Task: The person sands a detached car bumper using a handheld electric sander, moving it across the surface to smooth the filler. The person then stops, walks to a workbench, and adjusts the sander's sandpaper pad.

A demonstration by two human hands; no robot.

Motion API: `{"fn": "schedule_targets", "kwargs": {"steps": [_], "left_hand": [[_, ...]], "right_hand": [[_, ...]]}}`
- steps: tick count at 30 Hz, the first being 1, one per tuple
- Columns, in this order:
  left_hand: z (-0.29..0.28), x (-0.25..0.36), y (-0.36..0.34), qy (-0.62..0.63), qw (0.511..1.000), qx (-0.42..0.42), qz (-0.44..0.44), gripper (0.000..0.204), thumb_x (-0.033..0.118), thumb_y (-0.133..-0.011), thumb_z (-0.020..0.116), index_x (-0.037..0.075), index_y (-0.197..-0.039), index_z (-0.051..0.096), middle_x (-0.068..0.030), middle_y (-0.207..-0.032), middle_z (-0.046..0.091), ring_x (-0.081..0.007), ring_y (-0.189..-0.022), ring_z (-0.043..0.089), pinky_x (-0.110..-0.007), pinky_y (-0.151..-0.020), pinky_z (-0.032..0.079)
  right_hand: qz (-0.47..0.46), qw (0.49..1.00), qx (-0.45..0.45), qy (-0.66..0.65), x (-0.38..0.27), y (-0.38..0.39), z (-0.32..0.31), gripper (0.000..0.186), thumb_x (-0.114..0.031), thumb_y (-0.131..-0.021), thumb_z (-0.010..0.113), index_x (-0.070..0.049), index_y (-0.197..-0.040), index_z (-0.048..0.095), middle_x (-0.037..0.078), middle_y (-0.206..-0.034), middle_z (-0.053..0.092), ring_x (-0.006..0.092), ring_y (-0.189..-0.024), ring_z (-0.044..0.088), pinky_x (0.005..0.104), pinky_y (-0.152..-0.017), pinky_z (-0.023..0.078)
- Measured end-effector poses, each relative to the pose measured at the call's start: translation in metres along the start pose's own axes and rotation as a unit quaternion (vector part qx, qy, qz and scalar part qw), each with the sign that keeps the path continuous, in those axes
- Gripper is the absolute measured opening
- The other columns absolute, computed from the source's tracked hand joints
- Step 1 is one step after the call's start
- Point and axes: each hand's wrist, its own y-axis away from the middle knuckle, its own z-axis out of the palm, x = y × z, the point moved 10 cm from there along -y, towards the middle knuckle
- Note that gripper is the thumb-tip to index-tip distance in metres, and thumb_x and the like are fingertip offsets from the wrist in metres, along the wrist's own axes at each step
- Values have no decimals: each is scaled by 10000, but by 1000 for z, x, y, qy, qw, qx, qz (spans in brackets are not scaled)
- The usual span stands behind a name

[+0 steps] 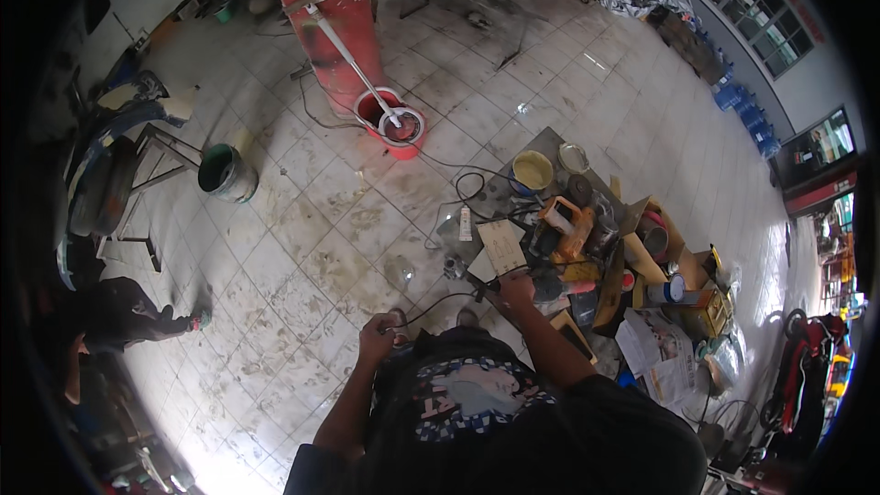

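My left hand [376,339] is closed on a thin black cable [438,301] in front of my body. From there the cable curves right to a dark corded thing [487,289] at my right hand. My right hand [518,289] is closed round that corded thing, whose kind I cannot make out. Just beyond my right hand, a flat cardboard piece [501,246] lies on a white sheet. A white tube [465,224] lies farther off. To the right of my right hand is a cluttered pile with an orange container [576,234].
An open cardboard box [649,252], newspaper [658,356], a yellow tin [710,313] and a cream-filled tub [533,170] crowd the right. Ahead stands a red bucket [403,148] with a mop [353,62]. A dark green bucket [226,173] and another person [137,312] are at left.
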Motion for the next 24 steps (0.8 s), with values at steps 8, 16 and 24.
{"fn": "schedule_targets", "kwargs": {"steps": [8,16,24], "left_hand": [[2,-20,2,-117,990,20,-71,398,-4,-801,607,57,-1159,769,-178,-1134,798,-278,-1117,772,-385,-1004,588],[13,-21,36,-176,977,-3,-123,343,129,-849,642,154,-1159,787,-201,-1099,790,-361,-1072,760,-450,-952,581],[13,-20,68,-104,988,61,-95,305,87,-853,637,64,-1124,777,-143,-991,815,-235,-967,785,-371,-893,592]], "right_hand": [[-146,985,31,90,-61,-66,-20,495,-218,-866,721,-54,-1329,658,274,-1280,651,456,-1215,641,501,-1040,534],[79,982,-56,164,-38,-106,-10,810,-201,-897,757,-157,-1591,341,246,-1425,593,452,-1351,572,523,-1093,508],[23,995,-29,90,-43,-108,-30,747,-137,-864,732,-200,-1529,397,242,-1179,747,413,-1151,720,517,-987,558]]}}
